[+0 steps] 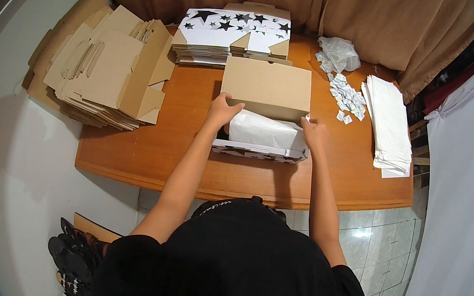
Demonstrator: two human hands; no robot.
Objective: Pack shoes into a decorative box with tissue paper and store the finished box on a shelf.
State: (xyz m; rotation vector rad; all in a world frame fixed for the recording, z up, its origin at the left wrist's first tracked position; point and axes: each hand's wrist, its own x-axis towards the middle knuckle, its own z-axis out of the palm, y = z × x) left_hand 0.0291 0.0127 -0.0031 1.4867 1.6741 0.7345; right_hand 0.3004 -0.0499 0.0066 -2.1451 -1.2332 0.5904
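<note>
A cardboard box [267, 85] stands before me on the wooden table, its plain brown lid raised at the back. Its front wall [257, 151] is white with black stars. White tissue paper [267, 129] lies inside and covers most of what is in there; a small dark part shows at the left. My left hand [224, 111] grips the box's left side near the lid's lower corner, thumb pointing inward. At the opposite side my right hand [313, 136] is closed on the box's right edge, with a bit of white at the fingertips. Both hands' undersides are hidden.
Flat brown cardboard boxes [108, 69] are piled at the left, star-printed ones [223, 31] at the back. To the right lie small white packets [347, 97], a clear plastic bag [340, 54] and stacked white paper [387, 123]. Dark sandals [73, 255] are at lower left.
</note>
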